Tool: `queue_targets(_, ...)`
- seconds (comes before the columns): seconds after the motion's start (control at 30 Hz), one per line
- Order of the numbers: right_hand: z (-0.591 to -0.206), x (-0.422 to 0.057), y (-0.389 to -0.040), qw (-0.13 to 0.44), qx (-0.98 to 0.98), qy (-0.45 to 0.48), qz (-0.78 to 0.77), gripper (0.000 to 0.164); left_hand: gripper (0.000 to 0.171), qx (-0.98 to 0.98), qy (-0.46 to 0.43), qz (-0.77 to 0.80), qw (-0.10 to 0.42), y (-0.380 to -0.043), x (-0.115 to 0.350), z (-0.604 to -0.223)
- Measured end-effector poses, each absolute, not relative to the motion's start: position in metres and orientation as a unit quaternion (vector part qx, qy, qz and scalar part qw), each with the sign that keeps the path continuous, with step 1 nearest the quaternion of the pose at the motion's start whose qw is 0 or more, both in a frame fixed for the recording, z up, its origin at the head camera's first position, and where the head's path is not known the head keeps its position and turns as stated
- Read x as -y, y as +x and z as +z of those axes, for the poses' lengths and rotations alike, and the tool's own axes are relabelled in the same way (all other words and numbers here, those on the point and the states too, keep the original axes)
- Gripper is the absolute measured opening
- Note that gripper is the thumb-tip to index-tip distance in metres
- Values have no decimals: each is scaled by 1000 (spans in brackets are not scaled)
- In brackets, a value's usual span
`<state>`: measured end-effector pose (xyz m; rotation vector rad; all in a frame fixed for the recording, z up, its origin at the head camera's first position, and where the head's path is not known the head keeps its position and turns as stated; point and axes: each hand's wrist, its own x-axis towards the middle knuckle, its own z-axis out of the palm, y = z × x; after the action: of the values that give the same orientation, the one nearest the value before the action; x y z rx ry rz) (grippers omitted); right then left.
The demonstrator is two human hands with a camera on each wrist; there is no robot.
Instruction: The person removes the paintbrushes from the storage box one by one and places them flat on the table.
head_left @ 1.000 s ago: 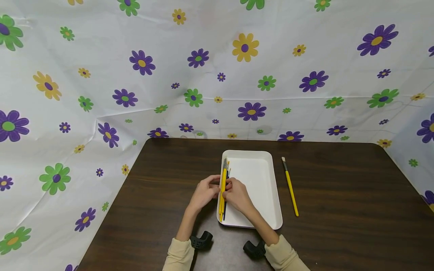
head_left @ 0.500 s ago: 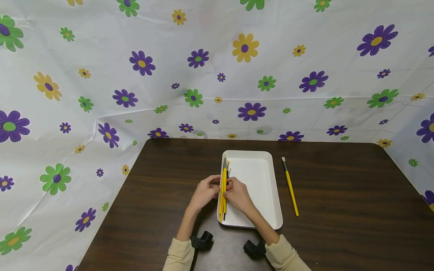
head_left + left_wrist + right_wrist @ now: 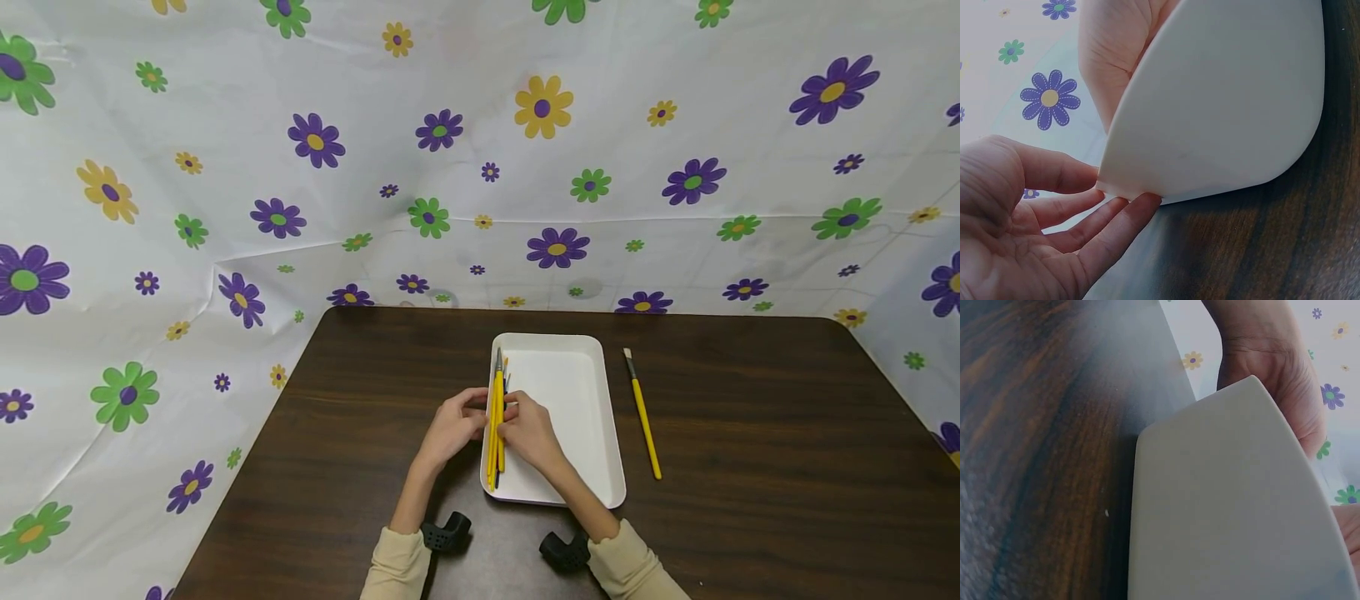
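Swung toward 3 o'clock over the past second, the near end of the held yellow brush (image 3: 501,457) now lies just beside a second yellow brush (image 3: 492,468), as my right grip (image 3: 528,432) shifts slightly the same way. That grip is closed on the handle, thumb and fingers pinching it about midway, while its metal-collared tip points to 12 o'clock, away from me. My left grip (image 3: 452,425) is not clenched: it comes in from 9 o'clock with fingers extended, the tips touching the outer wall of the white tray (image 3: 570,400), as the left wrist view shows. Both yellow brushes lie along the tray's 9 o'clock side, lengthwise, with a dark-handled brush (image 3: 497,481) partly hidden beneath them, its end showing at about 7 o'clock. More tips show beside the held brush, too small to tell apart. At 3 o'clock from the tray, well apart from the bundle, a lone yellow brush (image 3: 642,417) rests on the dark wooden counter (image 3: 757,433), its pale bristles turned toward 11 o'clock. Cream sleeves (image 3: 397,562) and black wrist devices (image 3: 447,533) frame my forearms at 6 o'clock; a white flowered sheet (image 3: 615,92) hangs beyond the counter at 12.
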<state>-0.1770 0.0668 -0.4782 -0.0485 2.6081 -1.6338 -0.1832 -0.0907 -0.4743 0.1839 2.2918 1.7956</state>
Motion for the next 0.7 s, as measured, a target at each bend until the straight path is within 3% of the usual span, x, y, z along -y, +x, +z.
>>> queue_targets(0.7, -469, -76, -178, 32, -843, -11, -536, 47, 47, -783, 59, 609, 111, -183, 91, -474)
